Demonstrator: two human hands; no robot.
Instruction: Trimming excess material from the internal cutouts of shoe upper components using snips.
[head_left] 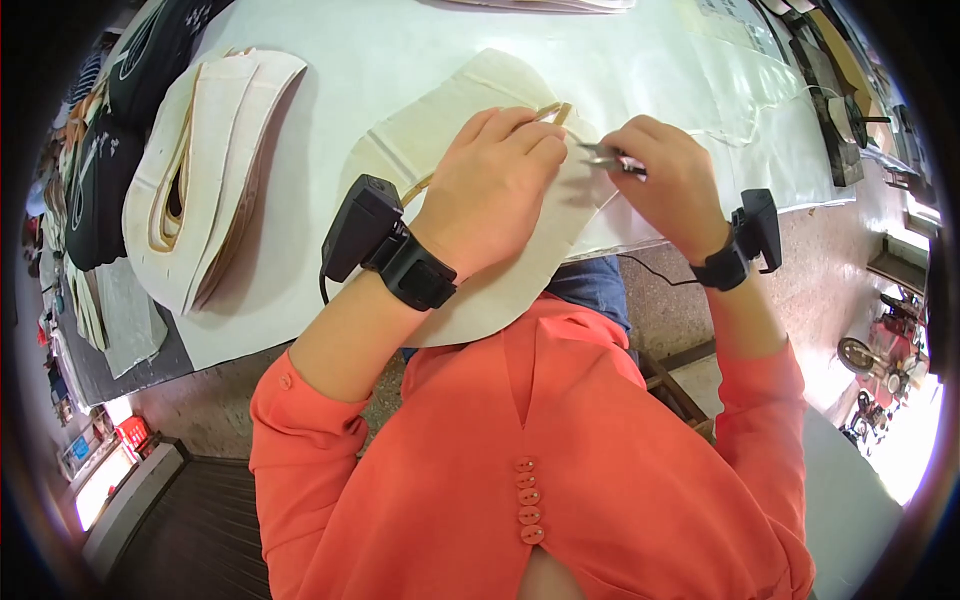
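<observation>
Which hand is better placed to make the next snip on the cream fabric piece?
Right. The right hand already holds the small snips, tips pointing at the fabric piece edge. The left hand lies flat on the fabric, pinning it down.

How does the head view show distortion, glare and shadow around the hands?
In the head view, the white table edge bends toward the rim; bright glare whitens the lower right corner; the left hand casts a soft shadow on the cream fabric piece; focus is sharp centrally.
</observation>
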